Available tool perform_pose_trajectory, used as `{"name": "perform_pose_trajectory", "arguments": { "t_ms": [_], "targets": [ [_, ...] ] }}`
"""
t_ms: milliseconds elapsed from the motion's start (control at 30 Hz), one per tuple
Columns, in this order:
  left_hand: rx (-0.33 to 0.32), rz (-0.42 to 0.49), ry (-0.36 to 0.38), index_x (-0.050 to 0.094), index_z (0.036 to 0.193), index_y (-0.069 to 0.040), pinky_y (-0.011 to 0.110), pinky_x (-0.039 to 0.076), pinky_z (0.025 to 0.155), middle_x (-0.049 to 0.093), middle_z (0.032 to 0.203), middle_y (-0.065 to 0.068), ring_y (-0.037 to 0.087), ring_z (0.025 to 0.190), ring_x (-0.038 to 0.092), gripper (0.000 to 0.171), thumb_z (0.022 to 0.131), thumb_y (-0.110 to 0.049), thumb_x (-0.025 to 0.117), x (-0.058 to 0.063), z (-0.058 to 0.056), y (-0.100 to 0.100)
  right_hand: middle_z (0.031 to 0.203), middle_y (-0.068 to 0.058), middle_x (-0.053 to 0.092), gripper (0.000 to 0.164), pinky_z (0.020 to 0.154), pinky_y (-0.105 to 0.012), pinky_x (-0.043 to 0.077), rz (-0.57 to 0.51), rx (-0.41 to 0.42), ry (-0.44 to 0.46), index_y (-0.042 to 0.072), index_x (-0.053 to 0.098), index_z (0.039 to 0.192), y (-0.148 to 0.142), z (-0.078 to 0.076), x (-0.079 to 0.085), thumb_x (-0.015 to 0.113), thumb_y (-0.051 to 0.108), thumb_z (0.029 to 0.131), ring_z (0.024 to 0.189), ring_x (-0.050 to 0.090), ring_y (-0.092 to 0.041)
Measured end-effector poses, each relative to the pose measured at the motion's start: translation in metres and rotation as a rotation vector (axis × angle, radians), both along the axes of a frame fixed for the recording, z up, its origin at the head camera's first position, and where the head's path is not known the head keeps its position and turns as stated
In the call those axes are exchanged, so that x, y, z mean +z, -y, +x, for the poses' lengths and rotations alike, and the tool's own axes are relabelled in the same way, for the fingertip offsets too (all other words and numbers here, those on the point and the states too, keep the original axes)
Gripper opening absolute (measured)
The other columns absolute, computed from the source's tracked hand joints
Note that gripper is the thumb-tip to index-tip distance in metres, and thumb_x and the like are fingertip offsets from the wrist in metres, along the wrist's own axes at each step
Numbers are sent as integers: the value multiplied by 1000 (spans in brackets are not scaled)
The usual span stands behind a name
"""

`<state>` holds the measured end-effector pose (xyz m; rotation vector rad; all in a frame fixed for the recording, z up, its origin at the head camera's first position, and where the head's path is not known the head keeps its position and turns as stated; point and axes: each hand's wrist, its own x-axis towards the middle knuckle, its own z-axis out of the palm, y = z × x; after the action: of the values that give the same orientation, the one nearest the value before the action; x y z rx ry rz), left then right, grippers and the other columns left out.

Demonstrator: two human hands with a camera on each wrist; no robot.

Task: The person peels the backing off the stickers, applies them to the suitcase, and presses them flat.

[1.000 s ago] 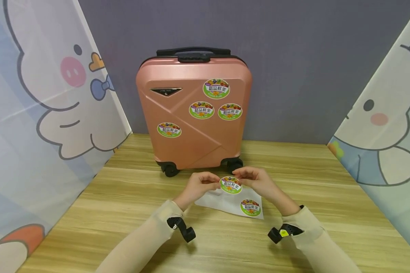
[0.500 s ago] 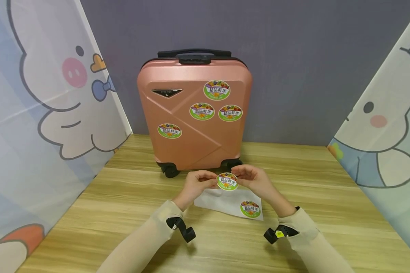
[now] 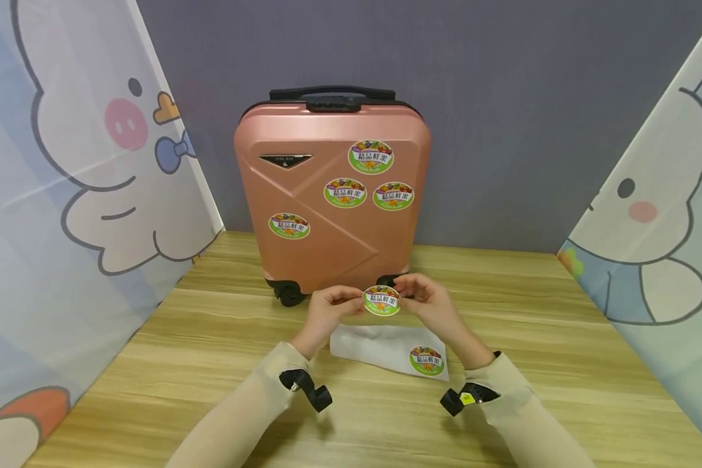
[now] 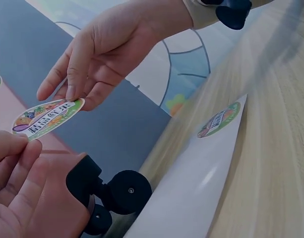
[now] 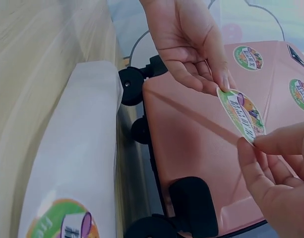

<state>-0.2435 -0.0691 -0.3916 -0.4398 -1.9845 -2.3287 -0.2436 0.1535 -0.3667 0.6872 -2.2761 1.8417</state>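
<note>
An oval fruit sticker (image 3: pixel 381 301) is stretched between both hands, in front of the suitcase's lower edge. My left hand (image 3: pixel 327 314) pinches its left end between thumb and fingers. Its right end is pinched by my right hand (image 3: pixel 435 312); both wrist views show thumb and fingertip on the sticker's rim. Behind them a pink suitcase (image 3: pixel 322 260) stands upright, with several matching stickers on its front, one of them a sticker (image 3: pixel 289 226) at the lower left. On the table below the hands lies a white backing sheet (image 3: pixel 368 348) bearing one more sticker (image 3: pixel 426 361) at its right end.
The wooden table (image 3: pixel 550 364) runs beneath everything. Black wheels (image 3: pixel 290 294) hold the suitcase off the table top. A grey wall (image 3: pixel 515 130) is behind it, and printed cartoon panels (image 3: pixel 93 214) stand at both sides.
Both hands have carried the sticker up and slightly left, away from the backing sheet and closer to the suitcase. The suitcase and its stickers have stayed put.
</note>
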Motion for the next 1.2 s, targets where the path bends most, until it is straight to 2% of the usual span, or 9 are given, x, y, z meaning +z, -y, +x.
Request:
{"name": "perform_pose_trajectory", "arguments": {
  "t_ms": [233,400,567,800,967,1200],
  "targets": [
    [23,46,-44,64,103,21,35,61,72,71,85,10,14,71,70,19,87,11,67,2,-2,3,98,-23,66,27,77,-22,52,-87,-76,2,-15,61,111,10,-2,2,66,-16,84,89,63,-24],
    [67,50,-66,66,103,19,33,60,72,72,88,11,13,74,71,17,88,10,67,5,-2,5,100,-25,67,26,79,-22,53,-143,-94,-4,-15,62,110,17,-5,5,68,-14,84,89,65,-16],
    [97,72,-97,65,106,19,31,60,73,72,95,13,14,78,71,18,90,10,65,8,-4,11,104,-27,67,27,81,-21,53,-213,-55,-32,-17,59,110,25,-10,7,66,-17,84,91,65,-9],
    [104,102,-121,65,111,17,31,60,75,72,101,13,16,82,71,23,91,7,65,14,-6,22,108,-29,65,30,82,-24,55,-295,50,-72,-20,52,114,35,-13,12,59,-23,85,94,66,-13],
    [111,132,-115,63,115,16,31,59,76,71,100,10,16,83,70,24,93,7,61,17,-5,27,115,-32,62,34,86,-27,55,-318,69,-71,-19,48,120,41,-13,15,59,-19,88,99,65,-15],
    [116,199,-98,61,117,18,32,59,76,70,98,5,20,90,68,25,94,8,56,18,-8,28,119,-39,57,42,89,-32,55,-358,96,-115,-17,38,129,47,-16,16,53,-19,90,104,63,-18]
  ]
}}
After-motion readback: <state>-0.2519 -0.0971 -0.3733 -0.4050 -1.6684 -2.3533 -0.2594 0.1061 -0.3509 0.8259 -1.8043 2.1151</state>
